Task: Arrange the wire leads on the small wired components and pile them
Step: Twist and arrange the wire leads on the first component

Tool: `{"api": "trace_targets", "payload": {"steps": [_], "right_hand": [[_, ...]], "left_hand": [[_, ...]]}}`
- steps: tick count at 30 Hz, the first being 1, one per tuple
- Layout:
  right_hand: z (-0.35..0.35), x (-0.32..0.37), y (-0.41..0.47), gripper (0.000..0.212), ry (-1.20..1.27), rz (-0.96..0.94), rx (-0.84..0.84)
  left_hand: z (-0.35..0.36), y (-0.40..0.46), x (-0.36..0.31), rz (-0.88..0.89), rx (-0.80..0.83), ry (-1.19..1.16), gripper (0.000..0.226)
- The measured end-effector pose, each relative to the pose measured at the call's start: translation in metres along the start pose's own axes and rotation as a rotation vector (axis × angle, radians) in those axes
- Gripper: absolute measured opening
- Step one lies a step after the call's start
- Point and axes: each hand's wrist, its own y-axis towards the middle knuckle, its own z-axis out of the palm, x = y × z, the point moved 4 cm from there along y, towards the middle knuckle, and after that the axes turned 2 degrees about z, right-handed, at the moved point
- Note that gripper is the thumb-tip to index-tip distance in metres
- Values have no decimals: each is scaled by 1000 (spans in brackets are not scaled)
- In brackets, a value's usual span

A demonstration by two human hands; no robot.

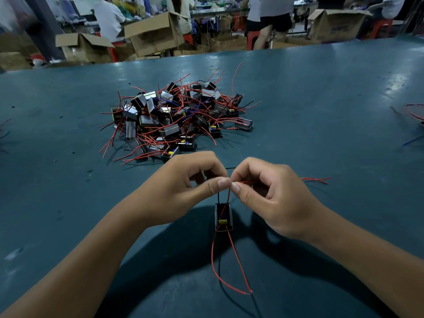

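Observation:
A small black boxed component (224,217) with a yellow part inside hangs just above the green table (321,111), below my two hands. My left hand (195,180) pinches its black lead between thumb and forefinger. My right hand (263,193) pinches a red lead beside it; the two thumbs almost touch. Two long red leads (238,260) trail from the component's near end toward me. Farther back lies a large pile of like components (179,115) with tangled red, black and blue wires.
Loose red wire ends (316,179) lie right of my right hand. More wires (415,113) show at the table's right edge and at the left edge (4,129). Cardboard boxes (153,33) and seated people are beyond the table's far edge.

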Motion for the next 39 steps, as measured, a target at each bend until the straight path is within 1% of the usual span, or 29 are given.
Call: {"api": "trace_targets", "payload": {"steps": [2, 6, 8, 10, 20, 25, 28, 31, 34, 39], "right_hand": [[-1, 2, 0, 5, -38, -34, -36], [-1, 3, -1, 5, -49, -41, -67], [-1, 2, -2, 6, -48, -27, -78], [-1, 1, -1, 6, -49, -14, -92], [-1, 3, -2, 9, -70, -11, -129], [-3, -3, -1, 11, -50, 26, -213], [-4, -4, 0, 3, -39, 35, -209], [-5, -3, -1, 18, -35, 19, -169], [-6, 0, 0, 17, -67, -21, -143], [-9, 4, 0, 19, -109, -64, -177]], "left_hand": [[4, -1, 4, -127, 26, -194, 16], [12, 0, 9, -283, -28, -484, 20], [17, 1, 10, -353, -52, -588, 17], [20, 2, 10, -406, -74, -631, 16], [20, 4, 7, -392, -131, -566, 19], [22, 5, 8, -386, -177, -591, 16], [20, 5, 9, -374, -175, -535, 13], [19, 5, 9, -366, -177, -507, 13], [19, 5, 8, -359, -182, -524, 13], [18, 6, 11, -375, -203, -555, 14]]}}
